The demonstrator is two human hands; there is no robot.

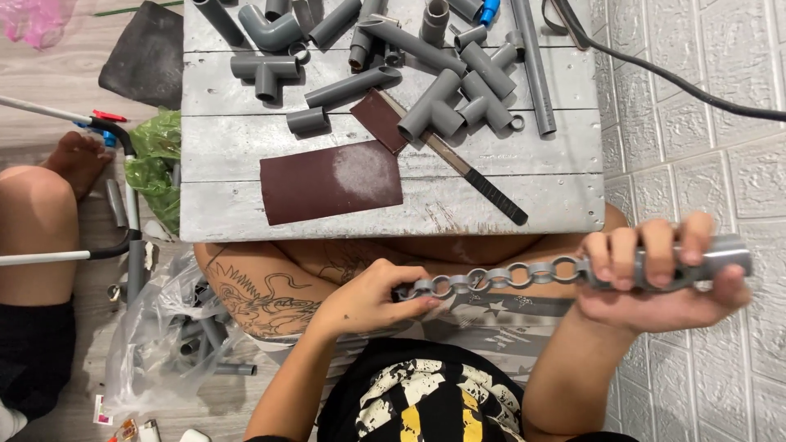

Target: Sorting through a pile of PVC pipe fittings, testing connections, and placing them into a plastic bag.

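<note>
My right hand (pixel 655 278) grips a short grey plastic pipe (pixel 720 254) held level at the right. A chain of grey pipe-ring links (pixel 491 278) runs leftward from that pipe. My left hand (pixel 368 299) pinches the chain's far left end between thumb and fingers. Both hands hover above my lap, just in front of the grey wooden board (pixel 491 205).
On the board lie several grey pipe pieces and fittings (pixel 442 98), two brown sandpaper sheets (pixel 332 180), and a file with a black handle (pixel 483 184). A hacksaw (pixel 123 196), a clear bag of pipes (pixel 180 327) and another person's knee (pixel 33 221) are at the left. A white tiled wall surface (pixel 696 139) with a black cable is at the right.
</note>
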